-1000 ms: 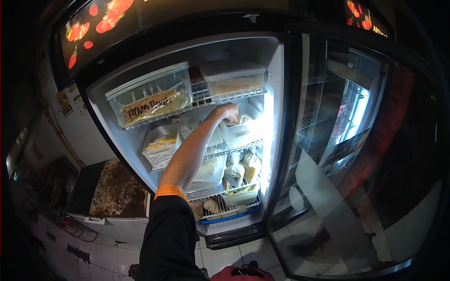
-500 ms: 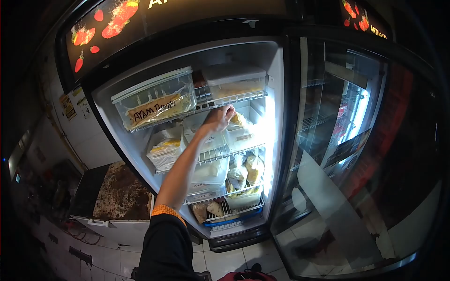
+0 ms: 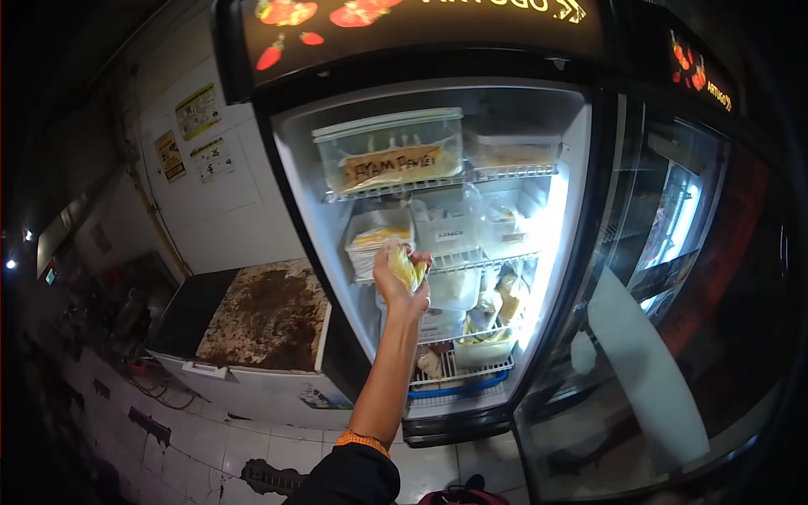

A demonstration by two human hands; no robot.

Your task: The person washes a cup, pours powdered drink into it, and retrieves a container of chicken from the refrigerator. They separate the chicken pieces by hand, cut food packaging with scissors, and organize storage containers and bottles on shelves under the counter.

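My left hand [image 3: 401, 282] is closed round a small clear plastic bag of yellow food [image 3: 407, 268]. It is in front of the open fridge, at the height of its middle shelves. Just behind the hand, a tub [image 3: 379, 240] holds stacked white and yellow packets. To its right are a clear bin with a handwritten label [image 3: 446, 225] and another bin with bagged food [image 3: 503, 227]. My right hand is out of view.
On the top shelf stand a large labelled container [image 3: 389, 151] and a lidded box [image 3: 513, 147]. Lower down are tied bags [image 3: 510, 295] and a blue tray [image 3: 459, 387]. The glass door [image 3: 640, 337] stands open at right; a rusty-topped chest [image 3: 261, 316] is at left.
My left hand has come back from the right-hand bin on the second shelf, moving down and toward me with the bag of yellow food. The camera view has shifted left.
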